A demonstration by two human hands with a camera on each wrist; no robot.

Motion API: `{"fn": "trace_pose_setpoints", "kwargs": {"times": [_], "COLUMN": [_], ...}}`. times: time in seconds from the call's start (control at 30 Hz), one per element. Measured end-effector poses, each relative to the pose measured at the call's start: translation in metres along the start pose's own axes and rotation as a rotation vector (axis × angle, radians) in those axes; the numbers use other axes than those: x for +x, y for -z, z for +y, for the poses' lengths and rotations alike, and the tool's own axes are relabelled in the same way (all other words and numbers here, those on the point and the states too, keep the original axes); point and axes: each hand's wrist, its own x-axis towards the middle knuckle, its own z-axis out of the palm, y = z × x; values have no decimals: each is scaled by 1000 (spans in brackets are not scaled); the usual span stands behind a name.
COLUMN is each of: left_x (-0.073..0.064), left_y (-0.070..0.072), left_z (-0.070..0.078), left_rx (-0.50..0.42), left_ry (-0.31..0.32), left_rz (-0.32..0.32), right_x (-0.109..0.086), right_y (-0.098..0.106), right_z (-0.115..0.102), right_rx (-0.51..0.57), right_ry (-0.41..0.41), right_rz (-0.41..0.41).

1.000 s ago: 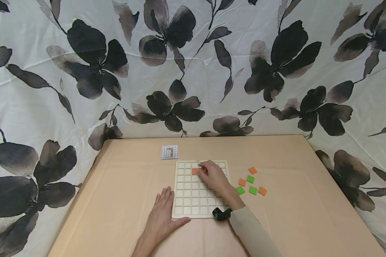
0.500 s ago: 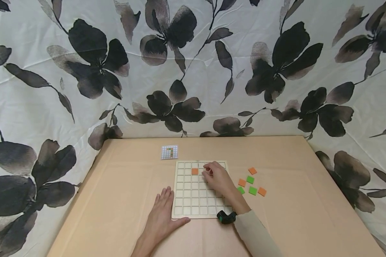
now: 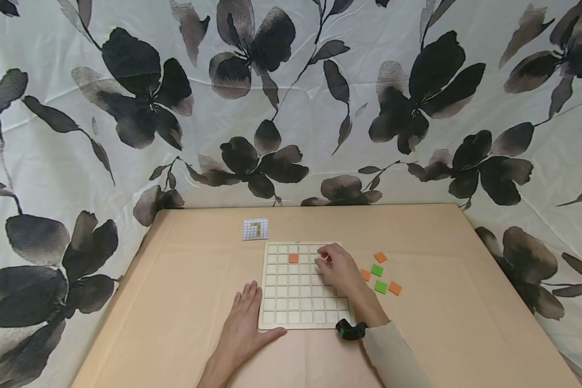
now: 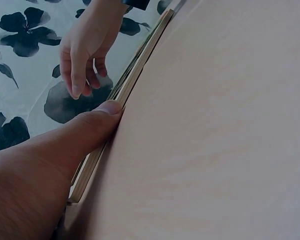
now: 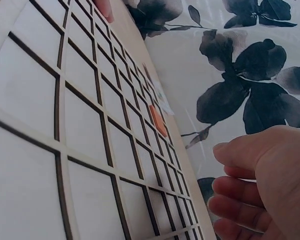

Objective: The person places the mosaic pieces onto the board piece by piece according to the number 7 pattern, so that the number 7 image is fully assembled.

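A pale grid board [image 3: 295,305] lies on the table, one orange square tile [image 3: 293,258] sitting in a cell of its second row from the top. My left hand [image 3: 242,327] lies along the board's left side with fingers straight. In the left wrist view its thumb [image 4: 97,119] touches the board's near edge [image 4: 140,70]. Over the upper right part of the grid hovers my right hand [image 3: 341,270], its fingers loosely curled. The right wrist view shows that hand [image 5: 255,182] with nothing between thumb and fingertips, and the orange tile [image 5: 158,121] further off on the grid.
Right of the board lie several loose tiles, among them an orange tile [image 3: 395,288] and a green tile [image 3: 380,286]; my right forearm partly covers this group. A small card [image 3: 255,229] with a coloured grid pattern lies beyond the board's upper left. Floral cloth [image 3: 349,161] hangs behind the table.
My right hand has let go of the orange tile area and drawn back to the right across the grid, uncovering the tile fully. The left hand has stayed in place.
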Motion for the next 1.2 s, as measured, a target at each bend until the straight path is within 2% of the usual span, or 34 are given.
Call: {"fn": "trace_pose_setpoints", "kwargs": {"times": [0.23,0.53,0.67,0.83,1.2], "left_x": [0,-1,-1,-2,-1], "left_y": [-1,-2,-1,0,0], "left_z": [-1,-1,0,0,-1], "left_rx": [-1,2,-2,-26,-29], "left_ry": [4,-8,3,20,17], "left_rz": [-18,22,4,-18,-24], "right_x": [-3,-9,-11,-14,-18], "right_y": [8,17,19,25,32], "right_z": [5,12,16,19,24], "right_rx": [-7,-4,-24,8,7], "right_ry": [-51,-88,-96,-129,-156], "right_rz": [7,12,14,5,29]}}
